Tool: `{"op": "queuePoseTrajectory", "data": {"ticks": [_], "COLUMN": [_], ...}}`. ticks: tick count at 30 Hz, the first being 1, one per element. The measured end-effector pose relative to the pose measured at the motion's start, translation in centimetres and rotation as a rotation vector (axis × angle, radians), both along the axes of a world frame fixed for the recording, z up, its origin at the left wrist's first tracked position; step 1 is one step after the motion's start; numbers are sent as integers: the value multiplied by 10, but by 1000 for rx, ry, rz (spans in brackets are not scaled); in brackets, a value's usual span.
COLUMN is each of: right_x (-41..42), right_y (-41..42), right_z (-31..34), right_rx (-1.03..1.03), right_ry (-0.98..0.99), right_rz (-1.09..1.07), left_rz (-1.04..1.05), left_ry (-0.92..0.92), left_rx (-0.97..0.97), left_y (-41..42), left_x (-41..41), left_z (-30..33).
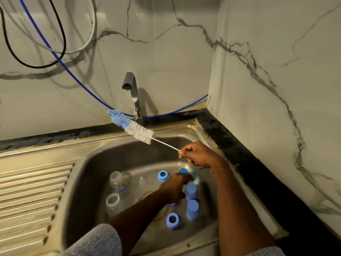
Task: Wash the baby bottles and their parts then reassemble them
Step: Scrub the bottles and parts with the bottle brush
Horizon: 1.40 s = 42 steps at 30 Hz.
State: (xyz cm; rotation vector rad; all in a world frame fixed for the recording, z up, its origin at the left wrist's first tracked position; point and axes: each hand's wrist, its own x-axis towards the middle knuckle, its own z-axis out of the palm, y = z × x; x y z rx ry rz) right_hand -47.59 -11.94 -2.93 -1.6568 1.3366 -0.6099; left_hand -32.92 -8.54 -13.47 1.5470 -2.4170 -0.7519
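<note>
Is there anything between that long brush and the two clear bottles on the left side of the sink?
Nothing visible. The bottle brush, held by the right hand, is raised above the basin; the two open clear bottles lie unobstructed below it.

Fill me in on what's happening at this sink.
A person is washing baby bottle parts in a steel sink. The right hand grips the wire handle of a blue-and-white bottle brush, held up near the faucet, which isn't visibly running. The left hand reaches down among the blue parts on the basin floor; what it holds is hidden. Two clear bottles, blue collars and blue caps lie apart, unassembled.
</note>
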Motion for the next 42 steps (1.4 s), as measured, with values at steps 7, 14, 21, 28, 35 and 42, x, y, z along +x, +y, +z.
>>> {"op": "queuePoseTrajectory", "data": {"ticks": [7,14,21,28,35,42], "right_x": [12,32,36,37,37,39], "right_y": [-1,4,19,33,33,28], "right_z": [-5,-9,-5,-5,-3,-4], "right_rx": [32,31,-17,-43,-21,-29], "right_ry": [76,159,185,223,190,132], "right_rz": [52,139,157,189,170,119], "left_rz": [196,324,156,40,91,456], "left_ry": [53,-164,-437,-614,-254,687], "left_rx": [-107,-95,-10,52,6,-249], "left_y": [13,71,118,134,129,112], "left_x": [61,151,180,174,180,210], "left_z": [43,91,104,87,110,134]}}
